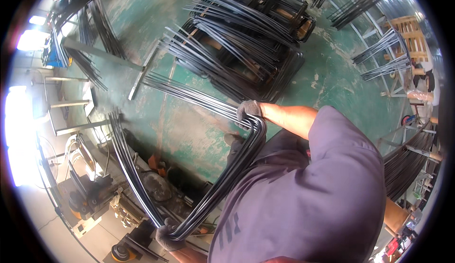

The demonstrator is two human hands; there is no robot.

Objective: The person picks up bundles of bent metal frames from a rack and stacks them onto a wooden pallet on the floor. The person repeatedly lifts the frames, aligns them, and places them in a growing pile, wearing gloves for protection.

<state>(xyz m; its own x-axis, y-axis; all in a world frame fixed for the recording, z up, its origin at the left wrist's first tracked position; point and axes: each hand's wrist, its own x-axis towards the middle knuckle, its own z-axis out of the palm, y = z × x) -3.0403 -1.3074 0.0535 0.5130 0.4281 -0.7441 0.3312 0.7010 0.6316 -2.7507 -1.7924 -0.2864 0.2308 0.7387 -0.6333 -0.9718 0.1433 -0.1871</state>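
Observation:
A bundle of dark, shiny metal tubes [213,187], bent into a U with long open arms, spans the space before my body. My right hand [249,113], in a grey glove, is closed around the bundle close to its upper bend. At the lower bend my left hand [168,234], also gloved in grey, grips the same tubes; some of its fingers are hidden by them. One arm of the U reaches toward the floor stack, the other runs up along the left, above the machinery.
A large stack of bent black tubes [246,40] lies ahead on the green floor [332,80]. Metal racks hung with tubes [386,57] stand at right, and more tubes [105,28] hang on a stand at upper left. Machinery [87,196] sits at lower left.

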